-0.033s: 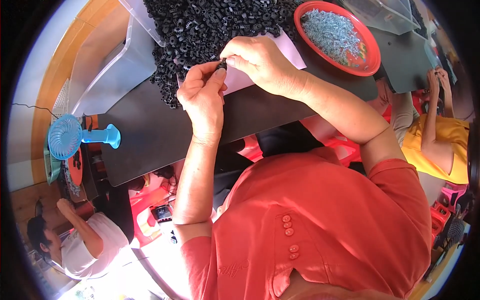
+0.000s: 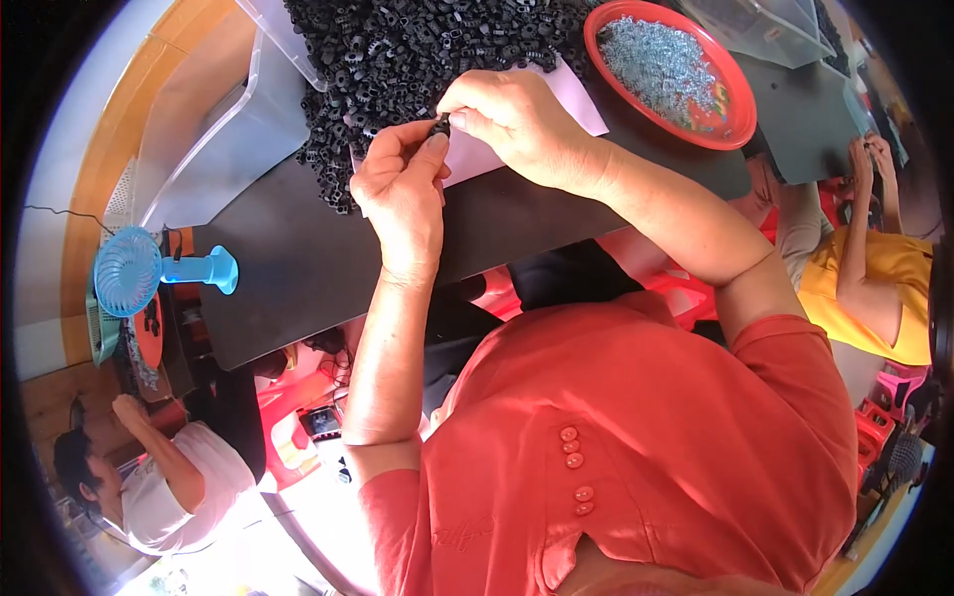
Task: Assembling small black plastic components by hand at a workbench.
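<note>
Between the fingertips of both hands is a small black plastic part point(image 2: 439, 128), mostly covered by the fingers. My left hand point(image 2: 402, 194) is closed, pinching it between thumb and fingers from the near left. From the right, my right hand point(image 2: 522, 124) is also closed, its thumb and forefinger meeting at the top of the part; whether they hold a smaller piece there is too small to tell. Just beyond my hands lies a heap of similar black plastic parts point(image 2: 447, 45). Beneath my wrists and fingers, a pale pink sheet point(image 2: 571, 96) sticks out from under the heap.
A red tray point(image 2: 743, 111) of small shiny metal pieces sits right of the heap on the dark table point(image 2: 298, 243). A clear plastic bin point(image 2: 224, 159) stands left, near a blue fan point(image 2: 129, 271). One person point(image 2: 189, 482) sits at left, another in yellow point(image 2: 879, 288) works at right.
</note>
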